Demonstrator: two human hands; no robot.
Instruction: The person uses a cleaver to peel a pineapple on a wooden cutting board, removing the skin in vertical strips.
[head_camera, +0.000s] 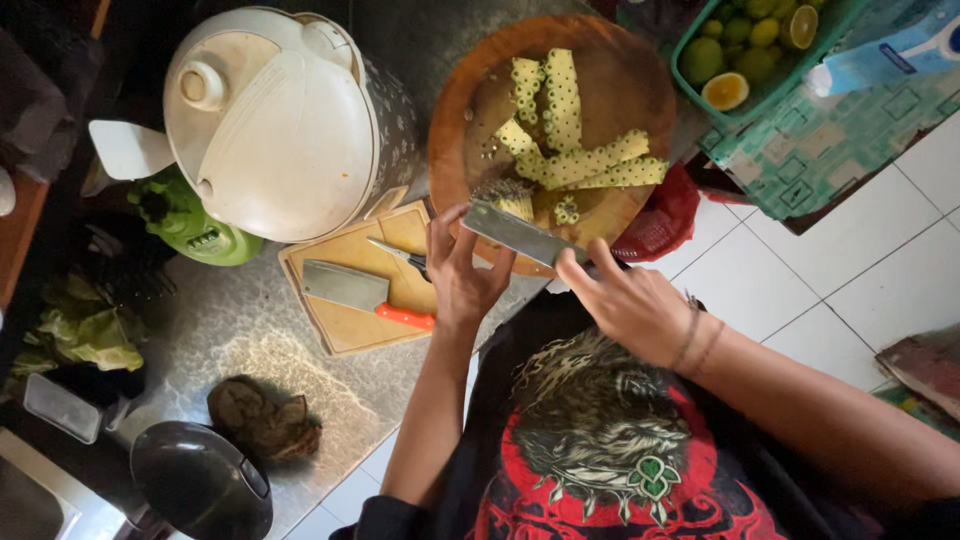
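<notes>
Surface: patterned steel counter, round wooden board | Floor: white tiles | Right hand gripping cleaver | Left hand fingers steadying blade, holding nothing

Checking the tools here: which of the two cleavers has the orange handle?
The idle cleaver on the small rectangular board; the other is in the right hand.

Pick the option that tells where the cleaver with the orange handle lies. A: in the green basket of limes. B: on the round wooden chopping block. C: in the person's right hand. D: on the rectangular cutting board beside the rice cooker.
D: the cleaver with the orange handle rests flat on the rectangular cutting board, next to the rice cooker, untouched by either hand.
</notes>
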